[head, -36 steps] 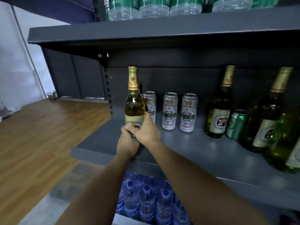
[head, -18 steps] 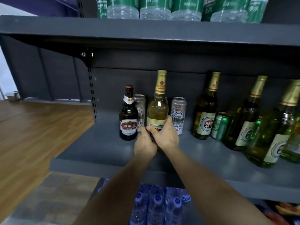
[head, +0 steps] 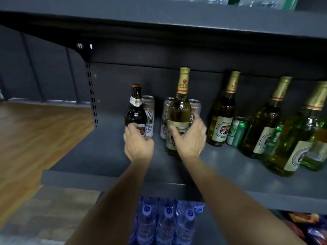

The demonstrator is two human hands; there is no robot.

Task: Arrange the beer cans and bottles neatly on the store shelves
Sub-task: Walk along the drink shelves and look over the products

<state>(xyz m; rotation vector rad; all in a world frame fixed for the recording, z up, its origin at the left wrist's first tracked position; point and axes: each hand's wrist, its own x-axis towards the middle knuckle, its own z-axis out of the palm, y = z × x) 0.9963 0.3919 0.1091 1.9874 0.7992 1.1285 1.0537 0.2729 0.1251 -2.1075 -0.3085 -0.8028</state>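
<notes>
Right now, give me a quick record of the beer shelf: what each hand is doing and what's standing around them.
left hand: reaching to the dark brown bottle, fingers at its label
right hand: spread open beside the pale gold-capped bottle
behind: silver cans
right side: green bottles, a green can
surface: grey shelf
</notes>
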